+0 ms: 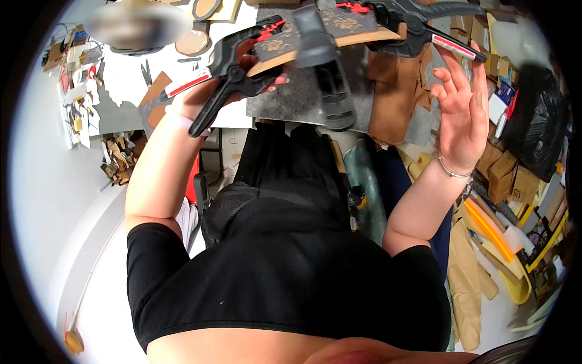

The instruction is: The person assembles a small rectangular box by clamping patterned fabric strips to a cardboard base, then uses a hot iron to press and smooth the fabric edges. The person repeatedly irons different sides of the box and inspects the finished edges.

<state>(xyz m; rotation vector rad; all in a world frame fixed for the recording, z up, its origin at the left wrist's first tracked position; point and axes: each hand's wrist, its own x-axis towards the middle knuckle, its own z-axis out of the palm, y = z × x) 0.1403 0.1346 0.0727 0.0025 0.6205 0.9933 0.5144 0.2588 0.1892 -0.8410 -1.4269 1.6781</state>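
Note:
A curved wooden board covered with grey patterned fabric [339,40] is held up over the table. Black clamps with red jaw tips grip it: a left clamp [235,74], a right clamp [412,27] and a middle clamp [327,73] pointing toward me. My left hand [203,97] is closed round the left clamp at the board's left end; the clamp partly hides its fingers. My right hand [464,118] is raised beside the right clamp's handle, palm showing and fingers apart. Its fingertips reach that handle; whether they press on it, I cannot tell.
Brown leather pieces [390,100] hang over the front of the grey table [279,103]. Scissors [146,73] and white sheets [124,67] lie left. A black plastic bag [536,121], cardboard boxes [506,170] and rolled materials crowd the right. Leather scraps [121,158] are piled at lower left.

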